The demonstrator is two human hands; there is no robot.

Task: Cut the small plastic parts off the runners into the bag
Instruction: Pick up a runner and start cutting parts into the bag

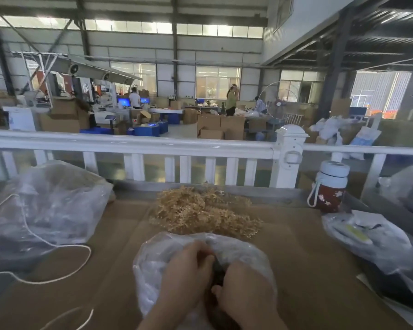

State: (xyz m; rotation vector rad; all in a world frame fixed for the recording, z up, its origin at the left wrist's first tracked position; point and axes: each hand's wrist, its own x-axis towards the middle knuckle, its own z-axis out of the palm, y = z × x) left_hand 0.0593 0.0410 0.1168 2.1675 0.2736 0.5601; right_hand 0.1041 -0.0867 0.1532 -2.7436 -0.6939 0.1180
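A clear plastic bag (157, 260) lies open on the cardboard-covered table right in front of me. Both my hands are over its mouth. My left hand (188, 275) has its fingers curled round something small and dark that I cannot make out. My right hand (246, 289) grips a dark tool (218, 270), whose blades are hidden between the hands. Behind the bag lies a heap of tan plastic runners (205, 210) with small parts on them.
A large clear bag (45, 201) sits at the left with a white cord (65, 246) looping over the table. A red bottle with a white lid (332, 186) stands at the right, beside more bagged items (367, 236). A white railing (153, 146) runs along the far table edge.
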